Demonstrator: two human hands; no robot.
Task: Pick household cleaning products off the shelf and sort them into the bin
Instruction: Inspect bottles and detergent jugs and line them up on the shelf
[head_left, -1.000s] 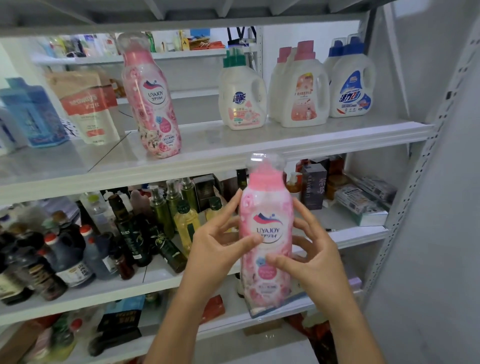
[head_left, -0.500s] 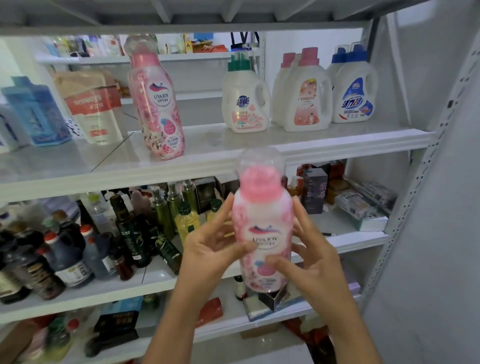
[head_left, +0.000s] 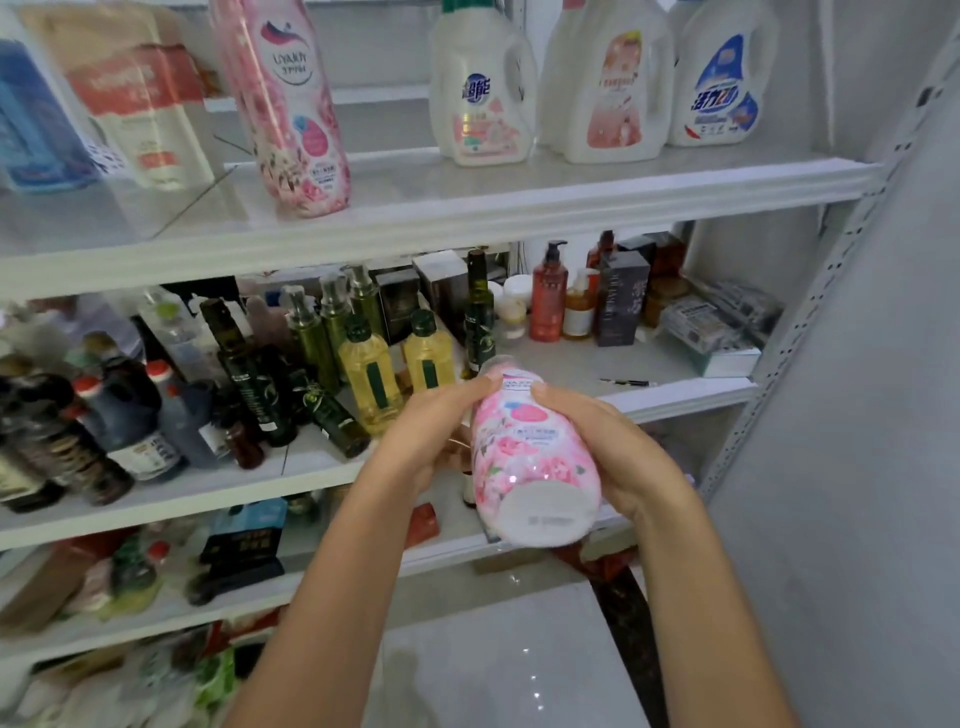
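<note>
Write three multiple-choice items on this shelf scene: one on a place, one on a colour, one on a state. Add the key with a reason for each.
1. Where does the unheld pink floral bottle stand?
A. on the top shelf, left of the white jugs
B. on the floor
C. on the middle shelf

2. What colour are the caps of the two yellow oil bottles?
A. red
B. green
C. white

3. How is the held pink bottle posed?
A. upright on a shelf
B. tipped, base toward the camera
C. lying on the floor

Key:
1 A: it stands on the top board beside the jugs.
2 B: both caps are dark green.
3 B: the left hand and right hand grip it with its white base facing the camera.
</note>
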